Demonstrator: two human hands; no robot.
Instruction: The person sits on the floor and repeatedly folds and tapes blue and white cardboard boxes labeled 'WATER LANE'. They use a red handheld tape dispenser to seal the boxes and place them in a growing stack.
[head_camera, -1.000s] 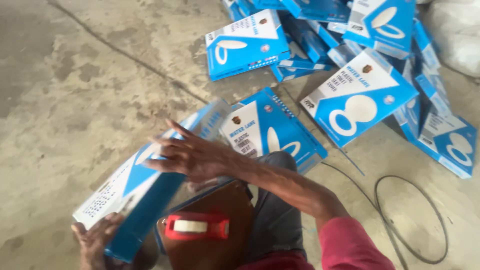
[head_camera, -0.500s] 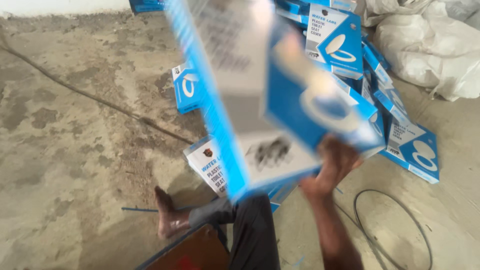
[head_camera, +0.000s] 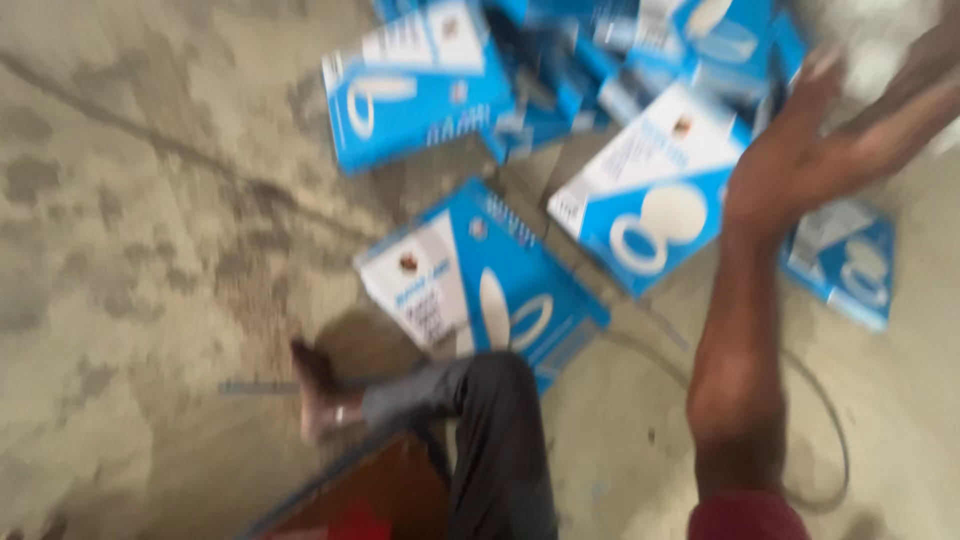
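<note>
The right hand is raised at the far right, fingers spread loosely and holding nothing, its blurred shape bent at the wrist. The bare forearm runs straight down to the elbow near the lower edge, where a red sleeve begins. Another blurred forearm crosses in from the far right corner.

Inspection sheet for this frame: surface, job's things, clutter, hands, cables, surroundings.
Surface: stained, cracked concrete floor.
Job's things: blue-and-white boxes heaped at top; one box lies by the bent leg.
Clutter: thin rod near the bare foot; brown wooden piece at bottom.
Hands: right hand raised, open, empty; left not in view.
Cables: dark loop on floor, right.
Surroundings: nothing seen.
</note>
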